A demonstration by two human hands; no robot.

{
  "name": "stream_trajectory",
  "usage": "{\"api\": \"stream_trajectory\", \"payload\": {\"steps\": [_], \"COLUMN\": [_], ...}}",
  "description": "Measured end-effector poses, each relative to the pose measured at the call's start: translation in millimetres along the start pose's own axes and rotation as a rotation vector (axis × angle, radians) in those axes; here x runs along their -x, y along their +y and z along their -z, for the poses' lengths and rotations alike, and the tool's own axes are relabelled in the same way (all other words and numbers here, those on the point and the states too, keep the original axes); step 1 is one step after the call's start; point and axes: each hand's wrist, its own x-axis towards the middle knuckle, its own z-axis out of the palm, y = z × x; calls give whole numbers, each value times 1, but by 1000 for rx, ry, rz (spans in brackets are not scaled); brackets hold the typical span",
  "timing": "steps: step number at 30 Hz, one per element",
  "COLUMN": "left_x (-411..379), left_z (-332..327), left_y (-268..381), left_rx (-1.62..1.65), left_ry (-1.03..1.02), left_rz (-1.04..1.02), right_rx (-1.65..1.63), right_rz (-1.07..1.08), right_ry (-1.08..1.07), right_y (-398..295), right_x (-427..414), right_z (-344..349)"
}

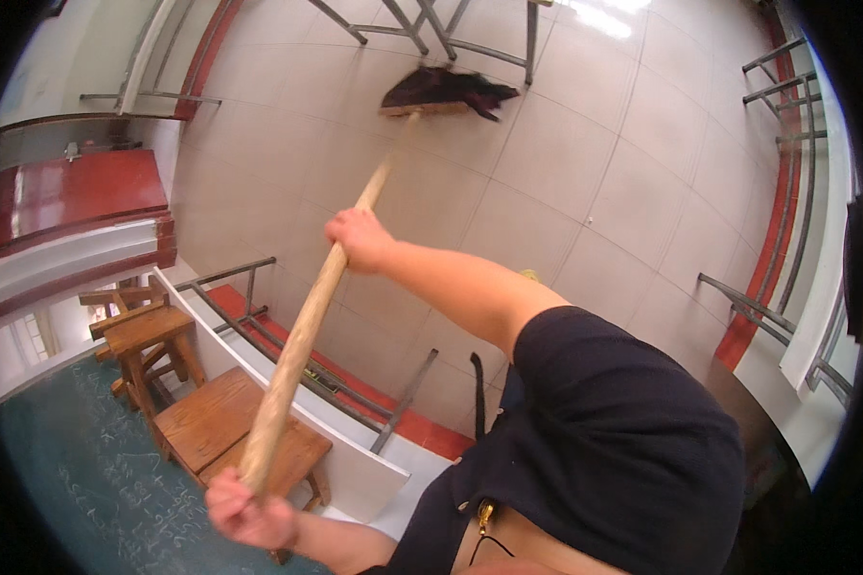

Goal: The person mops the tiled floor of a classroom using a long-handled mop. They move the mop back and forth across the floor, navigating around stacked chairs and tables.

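Observation:
A mop with a thick pale wooden handle crosses the view at a slant. My right hand grips it about midway, its arm reaching over from the right. Lower left, my left hand is closed around the handle's upper end, slightly blurred. At the far end, the wooden crosspiece and dark cloth mop head lie on the tiled floor, close to grey metal legs. The cloth spreads out to the right of the crosspiece.
Metal-framed furniture legs stand beyond the mop head, with more frames along the right wall. Wooden stools stand at lower left, beside a green chalkboard bearing writing. A white-edged panel and metal frame lie near my left side.

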Motion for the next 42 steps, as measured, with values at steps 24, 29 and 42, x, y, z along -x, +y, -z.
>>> {"api": "stream_trajectory", "payload": {"steps": [24, 29, 42], "left_x": [-62, -49, 199], "left_z": [53, 23, -370], "left_y": [43, 43, 166], "left_rx": [-890, -489, 258], "left_ry": [-70, -218, -1299], "left_rz": [-1027, -1063, -179], "right_rx": [58, 65, 356], "right_rz": [97, -25, -1086], "right_ry": [-96, -33, 578], "right_y": [-71, -45, 207], "right_x": [144, 244, 565], "right_z": [112, 163, 316]}}
